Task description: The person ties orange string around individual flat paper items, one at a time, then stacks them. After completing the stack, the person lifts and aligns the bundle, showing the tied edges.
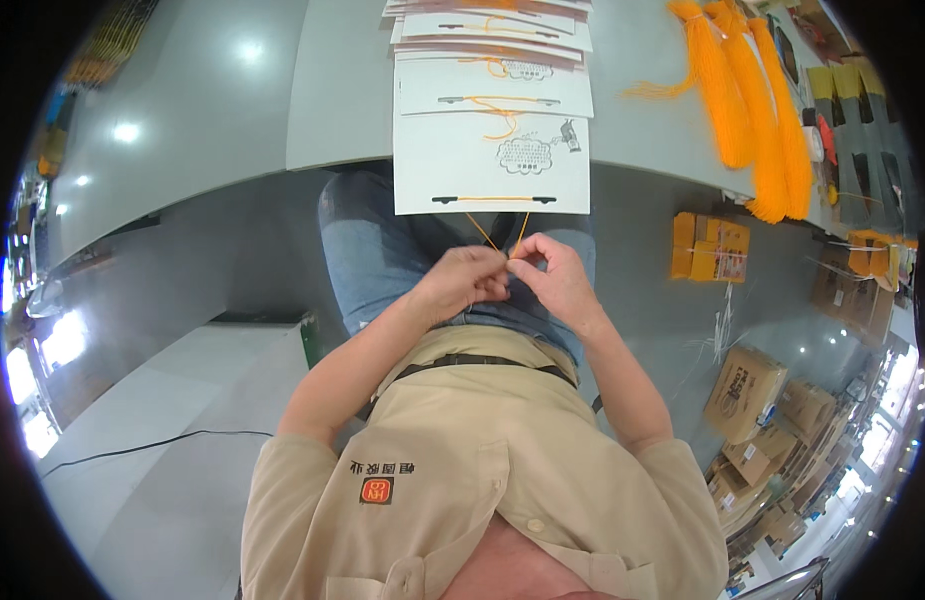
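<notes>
Pinching thin orange cord [523, 227], likely light and limp and best held where drawn together, with left grip [466, 275] and right grip [556, 284] just past the nearest white card [447, 160].

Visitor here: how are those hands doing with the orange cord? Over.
Left hand and right hand close together, pinching orange cord. Two strands run to nearest white card, overhanging table edge. Hands hide where strands meet.
</notes>
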Motion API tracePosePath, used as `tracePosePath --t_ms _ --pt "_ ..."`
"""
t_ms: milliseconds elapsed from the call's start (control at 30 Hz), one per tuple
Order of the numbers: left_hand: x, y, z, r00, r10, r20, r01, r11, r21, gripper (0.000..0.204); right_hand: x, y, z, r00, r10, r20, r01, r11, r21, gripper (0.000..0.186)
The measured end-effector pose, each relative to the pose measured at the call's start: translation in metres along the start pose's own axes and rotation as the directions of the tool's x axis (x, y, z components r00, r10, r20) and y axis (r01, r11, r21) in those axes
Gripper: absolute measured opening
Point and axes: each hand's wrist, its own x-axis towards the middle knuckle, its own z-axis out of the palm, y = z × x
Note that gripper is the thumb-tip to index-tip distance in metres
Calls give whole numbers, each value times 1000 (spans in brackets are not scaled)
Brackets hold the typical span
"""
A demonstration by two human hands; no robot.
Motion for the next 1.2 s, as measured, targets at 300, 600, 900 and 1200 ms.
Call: tracePosePath --t_ms 300,600,900,1200 --pt "-24 23 23 833 506 -225 -331 780 531 25 13 3 14 986 156 -50 -143 969 202 16" --pt "-12 29 11 824 504 -259 -284 763 581 25 -5 3 37 953 -218 -210 189 970 -150 11" --pt "-6 23 21 845 479 -236 -420 870 259 27 -2 -13 26 941 -210 -265 181 975 -130 15" --pt "-23 27 24 705 612 -358 -456 778 432 25 3 5 5 922 -264 -284 186 944 -274 17"
